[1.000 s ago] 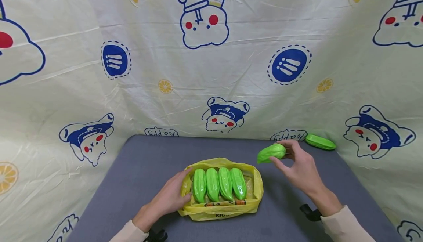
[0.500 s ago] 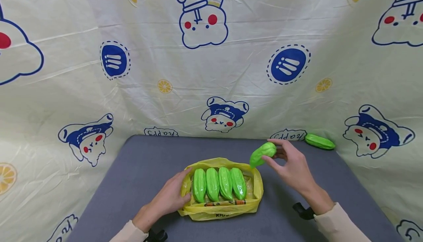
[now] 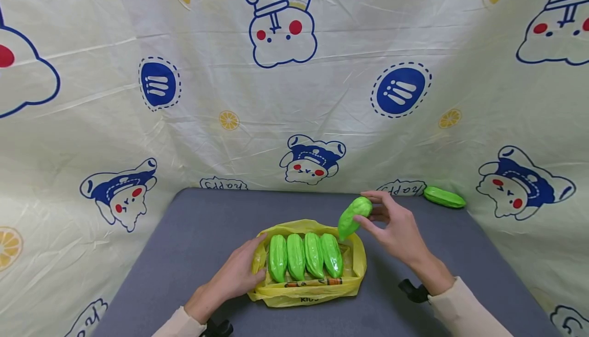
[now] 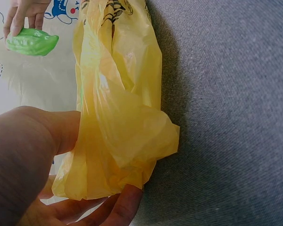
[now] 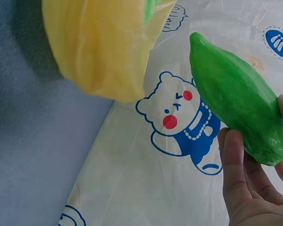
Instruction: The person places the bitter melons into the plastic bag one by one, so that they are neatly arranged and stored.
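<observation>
A yellow plastic bag (image 3: 322,292) with rolled-down sides stands open on the table, and several glossy green bitter melons (image 3: 296,257) lie side by side in it. My left hand (image 3: 239,270) holds the bag's left end, the fingers round the outside; in the left wrist view the bag (image 4: 118,113) hides part of the thumb. Above the bag's far right corner, my right hand (image 3: 398,227) pinches the thick end of another bitter melon (image 3: 353,218) between thumb and fingers. Its narrow end points down toward the bag in the head view. The right wrist view shows this bitter melon (image 5: 240,96) close up.
One more green bitter melon (image 3: 444,197) lies at the table's far right corner. The dark grey table (image 3: 216,214) ends at a pale printed cloth (image 3: 207,148) that hangs behind and at both sides.
My right hand has carried the bitter melon left to the bag's far right corner, tilting its narrow end downward. My left hand and the bag have stayed put.
</observation>
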`<state>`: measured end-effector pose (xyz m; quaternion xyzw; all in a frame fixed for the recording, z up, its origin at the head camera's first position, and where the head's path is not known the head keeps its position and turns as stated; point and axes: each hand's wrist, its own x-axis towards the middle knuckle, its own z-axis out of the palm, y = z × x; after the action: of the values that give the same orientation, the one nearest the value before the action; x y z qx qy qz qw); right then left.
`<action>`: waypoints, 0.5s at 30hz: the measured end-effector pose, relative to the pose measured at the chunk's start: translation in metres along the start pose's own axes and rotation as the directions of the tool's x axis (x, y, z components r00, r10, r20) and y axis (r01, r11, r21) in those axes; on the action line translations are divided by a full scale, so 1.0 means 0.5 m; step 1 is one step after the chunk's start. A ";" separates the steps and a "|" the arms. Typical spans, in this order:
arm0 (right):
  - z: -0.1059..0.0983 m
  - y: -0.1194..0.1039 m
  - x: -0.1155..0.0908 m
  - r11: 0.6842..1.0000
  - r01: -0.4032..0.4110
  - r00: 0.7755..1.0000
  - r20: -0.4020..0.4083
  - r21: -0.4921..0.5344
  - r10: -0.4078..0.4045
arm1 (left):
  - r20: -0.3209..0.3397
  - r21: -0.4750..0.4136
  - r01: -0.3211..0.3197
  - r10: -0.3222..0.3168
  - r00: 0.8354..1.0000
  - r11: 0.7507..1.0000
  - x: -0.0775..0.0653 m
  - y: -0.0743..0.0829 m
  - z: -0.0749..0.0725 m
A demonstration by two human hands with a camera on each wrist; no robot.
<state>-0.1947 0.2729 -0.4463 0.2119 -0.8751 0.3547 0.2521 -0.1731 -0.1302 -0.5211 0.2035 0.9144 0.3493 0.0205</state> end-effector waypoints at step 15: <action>0.026 -0.030 0.017 0.988 -0.124 0.986 0.118 0.093 0.113 | 0.011 -0.014 0.000 0.000 1.000 1.000 0.001 0.003 0.000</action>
<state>-0.1967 0.2522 -0.4417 0.1914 -0.8801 0.4000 0.1696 -0.1728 -0.1289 -0.5200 0.2050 0.9118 0.3547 0.0269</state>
